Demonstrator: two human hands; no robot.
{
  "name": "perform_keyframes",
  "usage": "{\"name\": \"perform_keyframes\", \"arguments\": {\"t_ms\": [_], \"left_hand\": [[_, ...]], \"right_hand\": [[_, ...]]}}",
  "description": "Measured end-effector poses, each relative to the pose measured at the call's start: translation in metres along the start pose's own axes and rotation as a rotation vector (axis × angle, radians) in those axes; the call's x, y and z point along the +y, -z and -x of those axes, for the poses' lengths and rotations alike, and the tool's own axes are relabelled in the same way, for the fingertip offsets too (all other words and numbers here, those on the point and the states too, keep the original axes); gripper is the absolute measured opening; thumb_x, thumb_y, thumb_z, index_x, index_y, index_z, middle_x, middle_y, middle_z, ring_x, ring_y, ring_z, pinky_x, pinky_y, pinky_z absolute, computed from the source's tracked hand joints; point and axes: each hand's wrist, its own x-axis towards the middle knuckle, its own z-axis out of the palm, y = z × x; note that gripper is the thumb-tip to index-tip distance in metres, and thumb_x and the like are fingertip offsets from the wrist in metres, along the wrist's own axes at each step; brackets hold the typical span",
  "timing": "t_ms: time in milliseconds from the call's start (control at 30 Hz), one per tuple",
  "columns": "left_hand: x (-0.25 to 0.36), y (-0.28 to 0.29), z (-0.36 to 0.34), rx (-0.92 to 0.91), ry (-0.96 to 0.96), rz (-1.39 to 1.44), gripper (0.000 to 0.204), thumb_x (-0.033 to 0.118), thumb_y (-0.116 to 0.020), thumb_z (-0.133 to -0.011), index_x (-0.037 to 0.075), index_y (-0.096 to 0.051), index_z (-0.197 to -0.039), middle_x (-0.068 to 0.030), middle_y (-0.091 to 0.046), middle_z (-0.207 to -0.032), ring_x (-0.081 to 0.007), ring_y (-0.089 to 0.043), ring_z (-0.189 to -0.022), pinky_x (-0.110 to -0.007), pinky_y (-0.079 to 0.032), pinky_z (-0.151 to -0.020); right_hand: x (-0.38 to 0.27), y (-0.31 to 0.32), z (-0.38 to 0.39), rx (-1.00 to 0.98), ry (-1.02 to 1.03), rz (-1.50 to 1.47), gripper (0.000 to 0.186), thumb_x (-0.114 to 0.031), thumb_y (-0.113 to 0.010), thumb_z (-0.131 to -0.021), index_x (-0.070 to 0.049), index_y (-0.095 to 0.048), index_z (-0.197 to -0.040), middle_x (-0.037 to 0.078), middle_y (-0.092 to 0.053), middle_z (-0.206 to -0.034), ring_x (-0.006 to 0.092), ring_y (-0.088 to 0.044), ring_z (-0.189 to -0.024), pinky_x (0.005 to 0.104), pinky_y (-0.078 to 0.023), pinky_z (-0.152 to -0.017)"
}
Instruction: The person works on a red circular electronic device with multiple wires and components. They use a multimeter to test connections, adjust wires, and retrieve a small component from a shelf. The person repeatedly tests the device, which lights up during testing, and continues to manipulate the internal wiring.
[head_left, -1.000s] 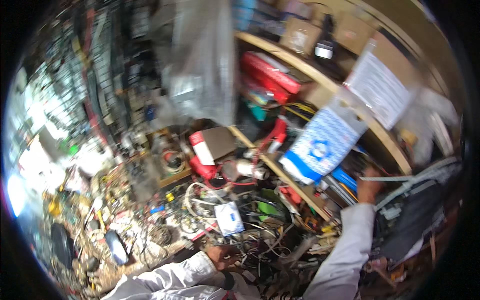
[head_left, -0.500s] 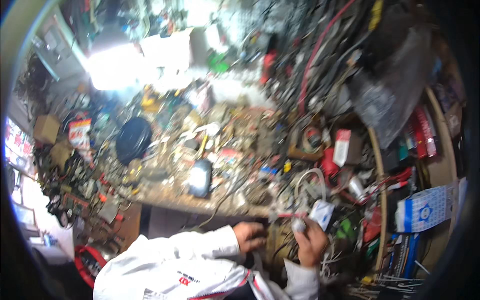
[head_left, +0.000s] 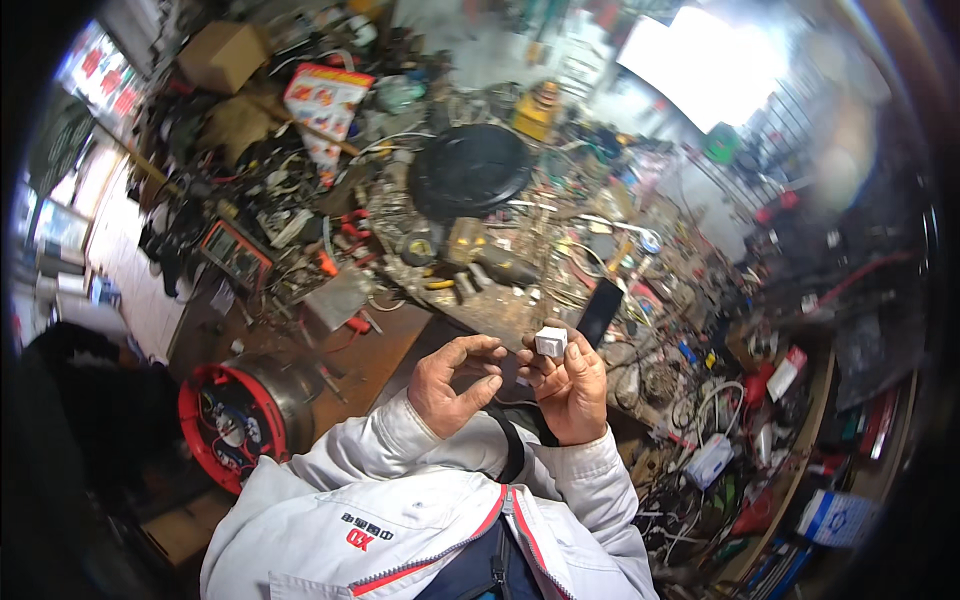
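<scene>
Between the fingers and thumb of my right hand [head_left: 572, 395] is a small white block-shaped piece [head_left: 551, 342], held up in front of my chest. Its exact kind does not show. My left hand [head_left: 455, 385] is beside it on the left, fingers curved and thumb apart, with nothing in it. The left fingertips come close to the right hand's fingers. Just beyond my right hand a dark phone-like slab [head_left: 600, 312] lies on the cluttered workbench [head_left: 500, 305].
A round black lid-like disc [head_left: 470, 170] lies among tools and wires. At left sit an orange-framed meter [head_left: 236, 252] and a metal drum with a red rim [head_left: 232, 425]. A bright lamp [head_left: 705, 65] glows at the far right. A white adapter-like box [head_left: 708, 460] lies among cables.
The view has swung to the left, bringing the red-rimmed drum fully in. My hands are now closer together and raised before my chest, the white piece still in the right.
</scene>
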Motion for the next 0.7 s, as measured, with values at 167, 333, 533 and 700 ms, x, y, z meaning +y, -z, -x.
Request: {"name": "perform_keyframes", "arguments": {"t_ms": [167, 333, 533, 700], "left_hand": [[0.009, 0.056, 0.033, 0.285, -0.193, -0.264, 0.053, 0.014, -0.078, -0.082, 0.0, -0.055, -0.128, -0.0147, -0.061, -0.125, -0.0228, -0.066, -0.107, -0.035, -0.054, -0.093], [0.018, 0.084, 0.063, 0.611, -0.373, -0.613, 0.053, 0.007, -0.082, -0.071, 0.001, -0.061, -0.12, -0.0169, -0.063, -0.121, -0.0325, -0.065, -0.108, -0.038, -0.055, -0.091], [-0.008, 0.09, 0.113, 0.893, -0.239, -0.591, 0.049, 0.001, -0.082, -0.069, 0.002, -0.063, -0.114, -0.0176, -0.065, -0.117, -0.0346, -0.066, -0.106, -0.04, -0.055, -0.088], [-0.029, 0.078, 0.161, 1.133, -0.315, -0.114, 0.037, 0.006, -0.065, -0.094, -0.002, -0.054, -0.128, -0.0149, -0.062, -0.123, -0.0224, -0.066, -0.107, -0.036, -0.056, -0.087]], "right_hand": [[0.057, -0.039, -0.03, -0.049, -0.235, 0.06, 0.032, -0.021, -0.061, -0.099, 0.002, -0.055, -0.121, 0.02, -0.067, -0.111, 0.0325, -0.07, -0.101, 0.0421, -0.06, -0.083], [0.103, -0.083, -0.044, -0.163, -0.292, 0.555, 0.033, -0.002, -0.067, -0.092, 0.007, -0.053, -0.121, 0.015, -0.068, -0.107, 0.0221, -0.07, -0.091, 0.0356, -0.059, -0.081], [0.146, -0.103, -0.051, -0.565, -0.385, 0.776, 0.044, 0.003, -0.075, -0.085, 0.006, -0.053, -0.123, 0.012, -0.067, -0.109, 0.0161, -0.066, -0.095, 0.0295, -0.055, -0.084], [0.169, -0.12, -0.04, -0.725, -0.609, 0.829, 0.053, 0.0, -0.078, -0.084, 0.005, -0.052, -0.13, 0.012, -0.068, -0.11, 0.0143, -0.065, -0.097, 0.0272, -0.053, -0.083]]}}
